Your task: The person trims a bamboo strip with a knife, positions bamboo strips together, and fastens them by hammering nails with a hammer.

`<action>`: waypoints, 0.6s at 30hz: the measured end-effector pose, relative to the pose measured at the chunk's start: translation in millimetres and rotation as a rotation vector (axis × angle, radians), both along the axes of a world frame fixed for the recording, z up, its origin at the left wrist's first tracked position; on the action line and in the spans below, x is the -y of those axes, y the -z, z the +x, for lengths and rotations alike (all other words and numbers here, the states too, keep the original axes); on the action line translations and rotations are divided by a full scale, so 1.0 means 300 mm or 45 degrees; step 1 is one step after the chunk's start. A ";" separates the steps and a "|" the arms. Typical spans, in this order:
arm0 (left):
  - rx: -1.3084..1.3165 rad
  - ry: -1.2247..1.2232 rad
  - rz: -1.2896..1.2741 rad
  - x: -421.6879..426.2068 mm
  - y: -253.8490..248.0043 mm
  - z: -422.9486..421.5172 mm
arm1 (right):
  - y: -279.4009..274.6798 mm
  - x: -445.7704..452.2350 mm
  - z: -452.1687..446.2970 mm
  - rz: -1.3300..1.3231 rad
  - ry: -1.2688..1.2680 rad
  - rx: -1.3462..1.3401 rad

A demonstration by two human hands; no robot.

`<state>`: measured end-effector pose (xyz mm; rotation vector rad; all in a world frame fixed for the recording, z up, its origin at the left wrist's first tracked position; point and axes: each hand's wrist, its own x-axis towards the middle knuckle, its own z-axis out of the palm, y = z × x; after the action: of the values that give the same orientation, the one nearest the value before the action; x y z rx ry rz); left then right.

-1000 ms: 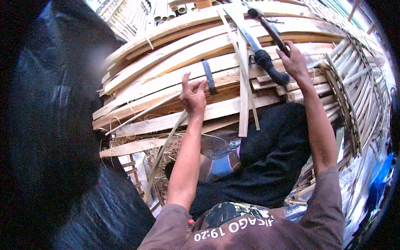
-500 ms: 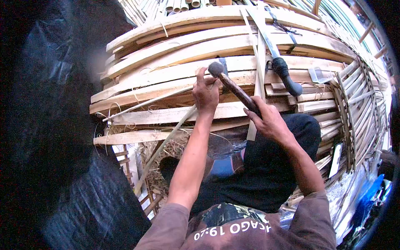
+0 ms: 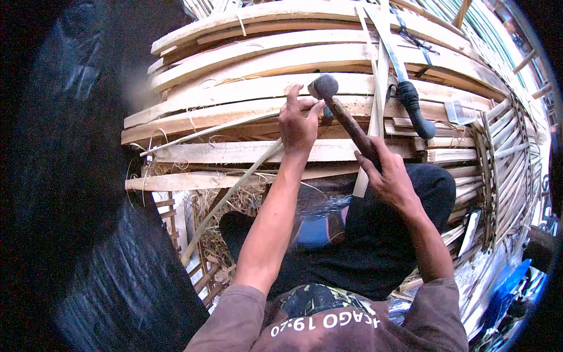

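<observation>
My right hand (image 3: 392, 176) is wrapped round the wooden handle of a hammer (image 3: 350, 124). The hammer's dark head is just right of my left hand's fingertips, over the wooden planks (image 3: 229, 112). My left hand (image 3: 299, 126) has its thumb and a finger pinched together; what they hold is too small to make out. A dark flat strip (image 3: 328, 115) lies on the planks, mostly hidden behind the hammer. Right of the hammer lies a long blade with a black wrapped handle (image 3: 410, 105). Pale thin strips (image 3: 377, 111) cross the planks beside it.
A clear plastic container (image 3: 461, 111) sits on the planks at the right. Bundled bamboo strips (image 3: 510, 152) stand along the right side. A black sheet (image 3: 76, 176) hangs at the left. Wood shavings (image 3: 205, 220) lie below the planks, near my legs.
My right hand has brought the hammer from the upper right down to beside my left hand, and its head now sits a little right of where it was half a second ago.
</observation>
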<state>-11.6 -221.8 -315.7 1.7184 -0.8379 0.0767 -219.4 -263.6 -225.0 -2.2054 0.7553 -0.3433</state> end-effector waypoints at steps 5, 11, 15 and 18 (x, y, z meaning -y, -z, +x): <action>-0.004 0.018 0.036 -0.002 -0.003 0.002 | 0.028 0.012 -0.005 0.018 0.001 -0.090; -0.019 -0.039 0.050 0.004 0.010 0.004 | -0.013 -0.013 0.001 0.044 0.021 0.019; -0.076 0.006 0.077 0.002 -0.004 0.004 | 0.045 0.009 -0.006 -0.017 0.010 0.015; -0.176 0.004 0.076 -0.003 -0.011 -0.001 | 0.024 0.002 -0.001 -0.004 0.009 -0.084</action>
<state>-11.8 -220.8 -312.4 1.7566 -0.7468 -0.0694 -219.7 -264.3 -232.3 -2.2266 0.7989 -0.2766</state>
